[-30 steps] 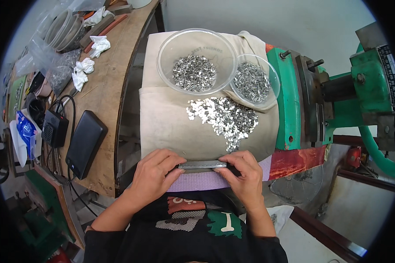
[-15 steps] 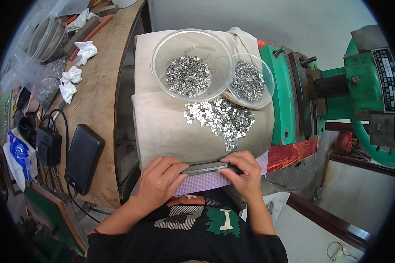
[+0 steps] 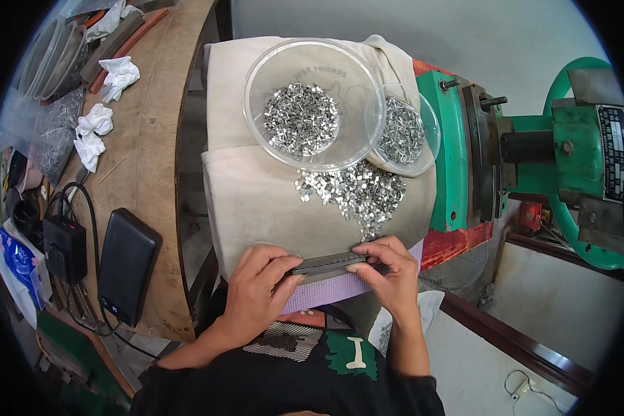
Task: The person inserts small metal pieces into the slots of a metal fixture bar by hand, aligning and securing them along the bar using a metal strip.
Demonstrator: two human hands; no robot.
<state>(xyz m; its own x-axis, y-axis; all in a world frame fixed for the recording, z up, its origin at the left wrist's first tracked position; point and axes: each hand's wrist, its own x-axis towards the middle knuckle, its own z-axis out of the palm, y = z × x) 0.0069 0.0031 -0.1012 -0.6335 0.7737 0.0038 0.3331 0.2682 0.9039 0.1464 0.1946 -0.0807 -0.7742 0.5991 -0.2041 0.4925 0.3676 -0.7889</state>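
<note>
A narrow dark metal bar (image 3: 329,264) lies level between my hands, a row of fine notches along its upper face. My left hand (image 3: 255,288) pinches its left end between thumb and fingers. At the other end, my right hand (image 3: 390,274) grips it the same way. Just beyond the bar, a loose pile of small shiny metal pieces (image 3: 360,195) is spread on a beige cloth (image 3: 246,208). Behind the pile stand a large clear tub (image 3: 357,76) with short metal pieces inside and a smaller clear tub (image 3: 431,135) with thin metal pieces.
A purple textured mat (image 3: 319,294) lies under the bar at the near edge. Close on the right stands a green machine (image 3: 442,152) with a handwheel (image 3: 558,239). The wooden bench (image 3: 149,132) at left holds a black power bank (image 3: 130,267), cables and crumpled tissues (image 3: 120,75).
The bar has turned slightly in my fingers, so its notched face shows more and looks darker. Both hands stay at its ends. The whole view has shifted a little.
</note>
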